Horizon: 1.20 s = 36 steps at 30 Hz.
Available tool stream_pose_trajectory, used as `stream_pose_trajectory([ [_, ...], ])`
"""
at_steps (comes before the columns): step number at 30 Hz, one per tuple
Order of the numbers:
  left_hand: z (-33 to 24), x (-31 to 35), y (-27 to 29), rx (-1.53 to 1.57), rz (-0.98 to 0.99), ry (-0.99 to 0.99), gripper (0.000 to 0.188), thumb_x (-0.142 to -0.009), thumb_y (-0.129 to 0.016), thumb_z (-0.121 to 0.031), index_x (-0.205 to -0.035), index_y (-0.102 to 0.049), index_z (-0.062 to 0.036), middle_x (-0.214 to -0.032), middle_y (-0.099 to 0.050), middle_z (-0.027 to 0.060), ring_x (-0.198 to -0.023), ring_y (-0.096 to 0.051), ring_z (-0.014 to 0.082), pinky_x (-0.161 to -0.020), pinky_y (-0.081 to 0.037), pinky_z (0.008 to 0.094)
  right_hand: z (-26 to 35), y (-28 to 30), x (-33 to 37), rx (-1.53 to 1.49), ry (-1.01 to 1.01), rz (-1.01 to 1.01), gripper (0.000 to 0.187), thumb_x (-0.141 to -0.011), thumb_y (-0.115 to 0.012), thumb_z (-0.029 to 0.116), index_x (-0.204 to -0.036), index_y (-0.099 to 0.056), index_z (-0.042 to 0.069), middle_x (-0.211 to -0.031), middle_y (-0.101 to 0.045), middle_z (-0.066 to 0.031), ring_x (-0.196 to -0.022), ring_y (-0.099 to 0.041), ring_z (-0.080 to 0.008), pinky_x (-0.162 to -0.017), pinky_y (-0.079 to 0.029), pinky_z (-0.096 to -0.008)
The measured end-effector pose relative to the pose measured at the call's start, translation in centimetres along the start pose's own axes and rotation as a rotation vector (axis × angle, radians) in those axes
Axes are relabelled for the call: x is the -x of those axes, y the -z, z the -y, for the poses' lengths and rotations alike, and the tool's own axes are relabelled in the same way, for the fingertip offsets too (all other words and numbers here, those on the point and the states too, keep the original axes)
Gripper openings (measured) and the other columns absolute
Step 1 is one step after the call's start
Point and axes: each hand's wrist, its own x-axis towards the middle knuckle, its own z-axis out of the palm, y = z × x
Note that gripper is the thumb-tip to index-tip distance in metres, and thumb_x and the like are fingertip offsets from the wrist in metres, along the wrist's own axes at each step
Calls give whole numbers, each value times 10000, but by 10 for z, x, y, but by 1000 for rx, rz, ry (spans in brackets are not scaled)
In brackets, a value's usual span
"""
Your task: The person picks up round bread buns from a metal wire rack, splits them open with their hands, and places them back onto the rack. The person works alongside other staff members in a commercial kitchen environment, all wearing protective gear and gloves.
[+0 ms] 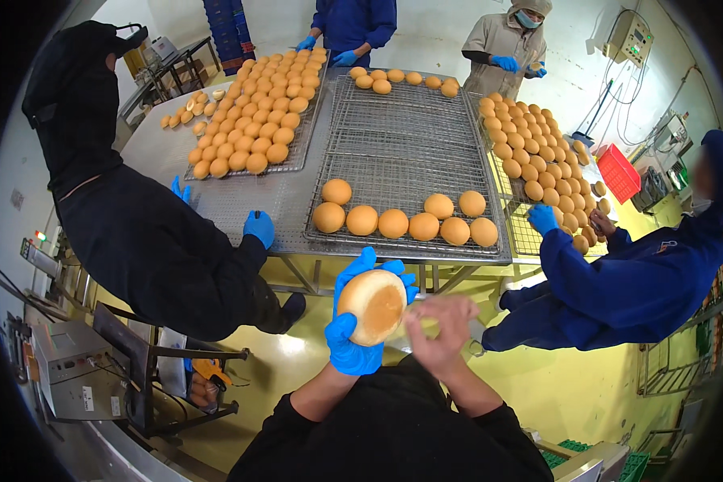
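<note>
My left hand [349,345], in a blue glove, is closed around a round bun [375,308]. The bun is tilted, with a pale side and a flat browned patch facing me. Just to its right is my bare right hand [442,336], its fingers smeared by motion, so whether they pinch anything does not show. Ahead of both hands lies a wire rack [394,153] on the metal table. Several golden buns [393,223] line its near edge, and more sit along its far edge.
A rack packed with buns [257,120] stands at left, another bun-covered rack [542,153] at right. Co-workers stand at left, right and behind the table. A red crate [618,173] is at far right; a grey machine box [79,369] is at lower left.
</note>
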Motion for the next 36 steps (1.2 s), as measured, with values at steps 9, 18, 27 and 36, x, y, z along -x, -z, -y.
stream_pose_trajectory([
  [9, -1, -6, -2, 11, -15, 5, 805, -667, -566, -445, -1310, -287, -49, -1167, -473, 210, -1019, -513, 347, -872, -422, 472, -1, -1, -7, 37, 32, 32, 207, -649, -714, 162, -754, -542, 117, -718, -561, -11, -669, -469, -170, -696, -257, -307],
  [18, 5, -12, 5, 0, -32, 37, 781, -670, -564, -434, -1302, -298, -60, -1167, -478, 180, -1040, -501, 322, -902, -400, 451, -18, -10, -4, 82, -19, -4, 190, -659, -702, 126, -742, -533, 102, -719, -546, -23, -683, -471, -187, -687, -267, -324],
  [27, 9, -15, 11, 85, 29, 95, 757, -697, -598, -384, -1309, -296, -57, -1215, -438, 173, -1088, -472, 287, -935, -381, 420, -18, -13, -5, 5, -73, 25, 173, -663, -695, 125, -726, -534, 107, -719, -562, -22, -677, -474, -183, -685, -270, -328],
  [36, 25, -10, 30, 14, -7, 154, 730, -720, -588, -388, -1302, -311, -46, -1231, -427, 175, -1103, -462, 270, -952, -367, 402, -18, -22, -1, 38, -5, 37, 184, -664, -705, 154, -738, -542, 112, -726, -570, 3, -669, -466, -174, -678, -268, -332],
])
